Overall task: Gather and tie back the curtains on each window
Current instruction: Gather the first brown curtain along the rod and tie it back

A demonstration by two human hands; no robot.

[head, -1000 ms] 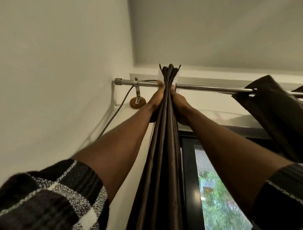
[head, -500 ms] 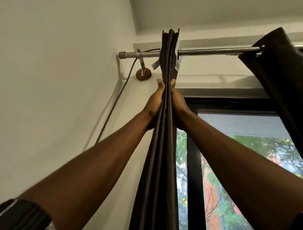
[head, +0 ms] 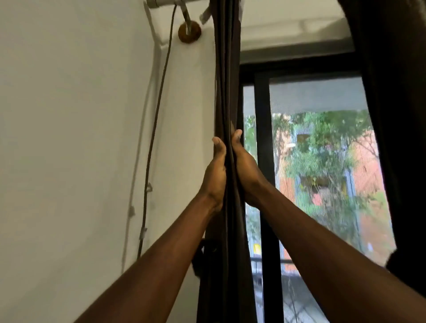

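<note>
Caught only the metal rod end [head: 159,2] at top-left edge, rest cut off. Stood off the wall [head: 69,115] on a slanted bracket [head: 185,16] with round wooden mount [head: 189,32]. Carried the gathered curtain [head: 227,69], hung straight down in tight folds just right of bracket. Second curtain [head: 391,92] far right, top out of frame.

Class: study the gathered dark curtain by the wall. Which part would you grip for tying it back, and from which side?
Grip the gathered curtain round its slim pleated column, below where the left hand and right hand press it between them. Best come from the room side: the folds hang straight and stacked, the wall is near its left, the window frame behind.
</note>
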